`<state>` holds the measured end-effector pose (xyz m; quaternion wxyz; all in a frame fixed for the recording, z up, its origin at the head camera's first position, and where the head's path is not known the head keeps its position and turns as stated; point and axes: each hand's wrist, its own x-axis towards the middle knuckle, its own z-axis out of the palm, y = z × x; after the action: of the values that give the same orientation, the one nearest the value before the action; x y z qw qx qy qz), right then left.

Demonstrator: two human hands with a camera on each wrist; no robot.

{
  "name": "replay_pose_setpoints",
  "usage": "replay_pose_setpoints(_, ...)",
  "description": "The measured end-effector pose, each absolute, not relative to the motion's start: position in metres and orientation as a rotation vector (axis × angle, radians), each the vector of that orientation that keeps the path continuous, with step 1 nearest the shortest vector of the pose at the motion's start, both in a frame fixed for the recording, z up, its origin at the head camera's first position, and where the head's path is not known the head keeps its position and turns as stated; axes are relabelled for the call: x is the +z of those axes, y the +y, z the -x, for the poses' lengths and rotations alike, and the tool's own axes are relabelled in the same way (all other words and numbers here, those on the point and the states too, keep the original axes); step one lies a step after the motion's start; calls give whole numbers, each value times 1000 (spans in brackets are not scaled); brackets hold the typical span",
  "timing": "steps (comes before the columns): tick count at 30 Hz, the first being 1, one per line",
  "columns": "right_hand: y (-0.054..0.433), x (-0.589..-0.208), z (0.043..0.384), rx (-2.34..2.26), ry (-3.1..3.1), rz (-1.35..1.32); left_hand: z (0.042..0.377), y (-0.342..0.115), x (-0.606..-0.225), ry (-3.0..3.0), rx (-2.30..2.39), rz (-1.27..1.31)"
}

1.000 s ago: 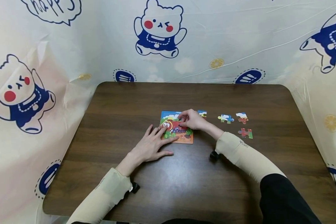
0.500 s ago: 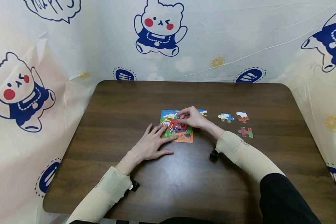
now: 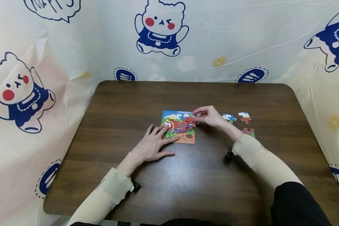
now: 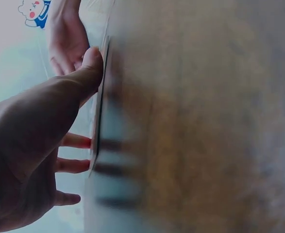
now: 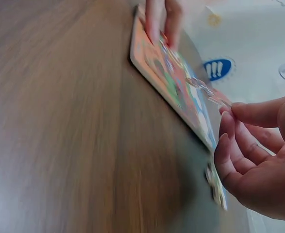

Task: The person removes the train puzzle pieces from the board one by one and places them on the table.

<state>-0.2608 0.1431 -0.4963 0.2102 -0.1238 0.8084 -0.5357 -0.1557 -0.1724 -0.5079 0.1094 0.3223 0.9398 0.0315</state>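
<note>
A small, colourful jigsaw puzzle board point(image 3: 187, 141) with a red cartoon train lies flat at mid-table. My left hand point(image 3: 151, 147) rests with spread, straight fingers on its lower left part; thumb and little gap of table show below the board. Between thumb and index finger, my right hand point(image 3: 209, 116) pinches a red puzzle piece point(image 3: 190, 121) over the board's right side. In the right wrist view this puzzle piece point(image 5: 208, 91) is tilted and raised above the picture. Another loose piece point(image 5: 215, 187) lies beside the board, hidden under the right hand in the head view.
Several loose puzzle pieces lie right of the right hand: a blue-and-white one point(image 3: 229, 118), a red-and-white one point(image 3: 244, 117) and a red-and-green one point(image 3: 250, 132), partly covered by the forearm. A printed cloth point(image 3: 164, 69) hangs behind the brown table point(image 3: 130, 100).
The right hand has drawn back to the right from the middle of the board, with the red puzzle piece pinched in its fingers. The left hand has stayed in place.
</note>
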Motion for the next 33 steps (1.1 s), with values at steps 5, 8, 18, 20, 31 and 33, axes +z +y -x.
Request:
replay_pose_setpoints(5,181,-494,255,-1465,2261,322,156,-173,-505,2763,96,-935)
replay_pose_setpoints(8,202,-491,250,-1452,2258,293,156,-174,-503,2756,114,-933)
replay_pose_setpoints(18,256,-489,233,-1388,2332,229,156,-173,-505,2754,124,-932)
replay_pose_setpoints(20,262,-489,231,-1363,2358,216,156,-173,-505,2760,120,-935)
replay_pose_setpoints(31,283,-495,226,-1209,2495,318,156,-174,-505,2766,111,-962)
replay_pose_setpoints(33,284,-496,225,-1210,2497,330,155,-175,-505,2772,109,-966)
